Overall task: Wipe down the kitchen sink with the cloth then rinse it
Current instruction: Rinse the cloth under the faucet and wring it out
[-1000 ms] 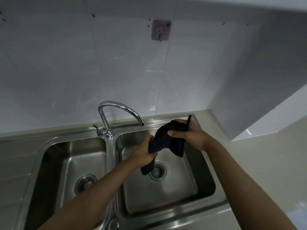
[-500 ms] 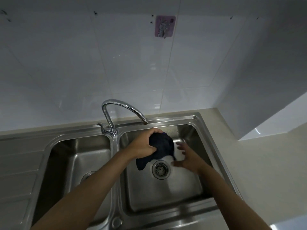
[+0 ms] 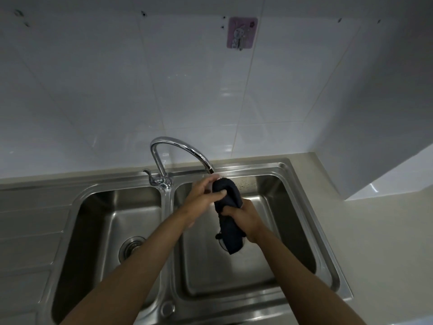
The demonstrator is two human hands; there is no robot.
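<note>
Over the right basin point(image 3: 248, 273) of the steel sink point(image 3: 337, 266), both hands hold a dark cloth point(image 3: 228, 214) bunched into a long roll; its upper end sits just below the spout of the tap point(image 3: 178, 148), its lower end hangs free above the basin floor, hiding most of the drain there; the left hand point(image 3: 202, 198) grips the upper part, fingers curled round the far side and thumb pressed across the near face; the right hand point(image 3: 244, 218) is closed round the middle of the roll from the right, fingers wrapped tight, the cloth's tail dropping out below the fist; whether water runs from the spout I cannot tell, though droplets speckle the back wall of the basin beside the cloth; the left basin point(image 3: 105, 231) lies apart from the hands, its drain point(image 3: 131, 248) showing past the left forearm; behind the sink rises a white tiled wall point(image 3: 117, 90) with a small pink hook point(image 3: 241, 32) stuck high up; beige counter point(image 3: 386, 242) runs to the right of the sink.
</note>
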